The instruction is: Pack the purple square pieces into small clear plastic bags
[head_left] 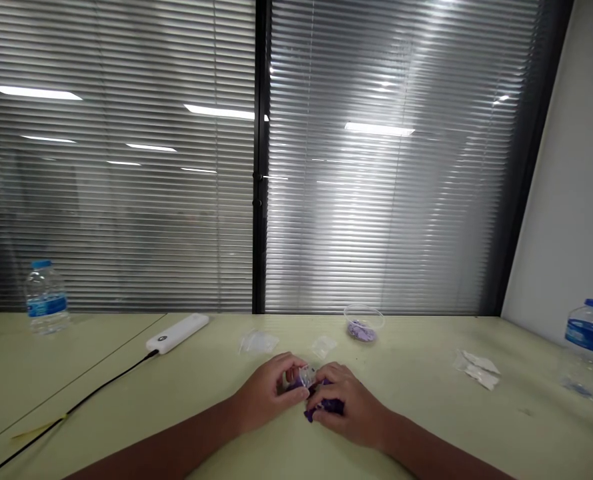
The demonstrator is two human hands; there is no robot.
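My left hand [271,392] is closed around a small clear plastic packet or container [306,377] with purple in it; its exact kind is hidden by the fingers. Close beside it, my right hand [349,407] grips a dark purple piece [332,406], whose kind I cannot make out. The fingertips of both hands nearly meet, low over the table. Behind them lie a crumpled clear plastic bag [323,346] and another clear plastic piece [259,343]. Farther back, a round clear tub [364,323] holds pale purple bits.
A white oblong device [177,333] with a black cable [107,388] lies to the left on the pale table [416,373]. Water bottles stand at the far left [47,300] and right [590,347]. Crumpled white tissue or packets [479,369] rest at right; window blinds [386,220] rise behind.
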